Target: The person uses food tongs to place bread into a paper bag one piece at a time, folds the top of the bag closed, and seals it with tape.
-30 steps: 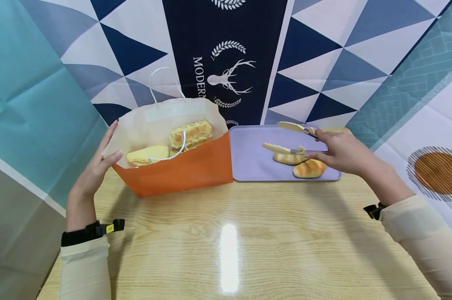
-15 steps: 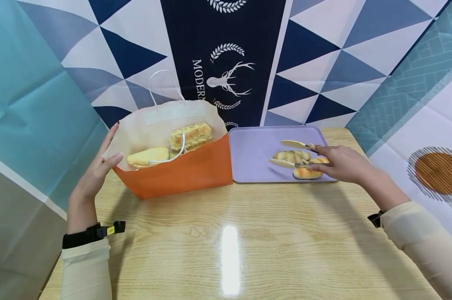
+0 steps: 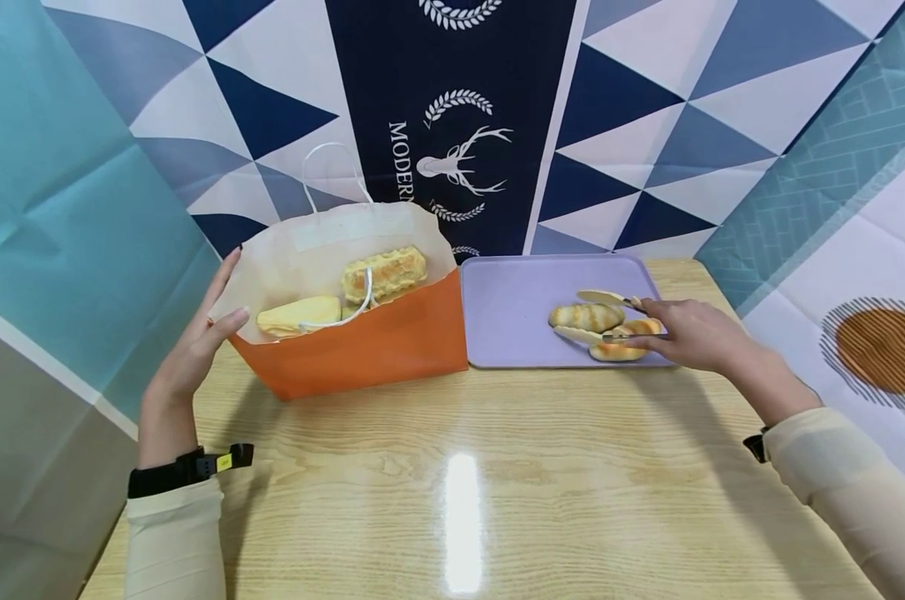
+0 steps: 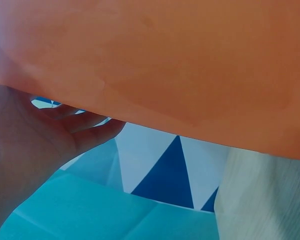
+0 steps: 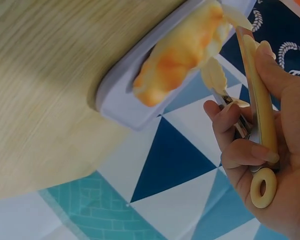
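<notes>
My left hand [image 3: 187,354] holds the left side of an orange paper bag [image 3: 370,354], thumb at the front rim and fingers toward the back. Inside the open bag lie a waffle-textured bread [image 3: 385,273] and a smooth yellow bread [image 3: 299,314], partly behind a white handle. My right hand [image 3: 696,333] grips food tongs [image 5: 260,100] with cream tips and handle. Their tips are spread around a striped bread roll [image 3: 586,316] on a lilac tray [image 3: 501,308]. Another roll [image 5: 175,52], browned in patches, lies nearer the tray's front edge, partly covered by the lower tong arm.
The bag stands directly left of the tray on a wooden table [image 3: 362,483]. A patterned cloth backdrop [image 3: 452,100] rises close behind both, with more cloth at the left and right sides.
My right hand has lowered the tongs and drawn them slightly right, their tips now around the striped roll. The left hand stays at the bag.
</notes>
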The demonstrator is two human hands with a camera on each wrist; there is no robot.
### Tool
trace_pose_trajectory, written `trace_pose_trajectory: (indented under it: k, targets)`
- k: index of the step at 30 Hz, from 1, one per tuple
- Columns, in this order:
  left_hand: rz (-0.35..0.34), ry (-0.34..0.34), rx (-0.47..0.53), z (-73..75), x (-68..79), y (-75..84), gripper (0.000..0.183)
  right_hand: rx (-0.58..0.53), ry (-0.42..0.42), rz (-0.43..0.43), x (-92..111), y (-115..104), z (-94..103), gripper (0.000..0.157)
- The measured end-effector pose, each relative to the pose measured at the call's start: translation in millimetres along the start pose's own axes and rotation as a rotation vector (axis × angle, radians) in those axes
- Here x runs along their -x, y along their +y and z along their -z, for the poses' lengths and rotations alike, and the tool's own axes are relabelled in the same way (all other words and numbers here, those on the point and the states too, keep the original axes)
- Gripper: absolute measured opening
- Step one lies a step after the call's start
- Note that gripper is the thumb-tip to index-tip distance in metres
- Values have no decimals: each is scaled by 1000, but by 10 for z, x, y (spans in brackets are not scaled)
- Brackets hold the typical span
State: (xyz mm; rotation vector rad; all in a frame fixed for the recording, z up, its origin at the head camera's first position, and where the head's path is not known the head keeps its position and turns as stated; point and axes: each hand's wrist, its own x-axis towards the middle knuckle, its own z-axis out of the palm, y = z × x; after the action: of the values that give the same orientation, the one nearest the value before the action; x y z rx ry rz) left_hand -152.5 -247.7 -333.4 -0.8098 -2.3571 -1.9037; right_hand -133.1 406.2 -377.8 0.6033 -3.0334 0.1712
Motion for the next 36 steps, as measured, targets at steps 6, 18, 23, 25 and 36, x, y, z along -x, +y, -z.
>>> trace_pose_trajectory:
  k: [6,18,23,25,36]
  targets:
    - [-3,3,-23,-2,6,-1,71,-2,7,-12,-7,73,-47,66]
    - [-5,-3,2,15,2,-7,71,56,8,7,-70,112,-78,59]
    - [-12,-10,22,22,-4,-5,72,68,6,6,-76,101,-70,57]
    - [-13,-11,27,25,-6,-3,72,66,7,6,-76,93,-62,57]
    - [2,-11,27,30,-9,1,71,38,67,58,-136,10,-6,54]
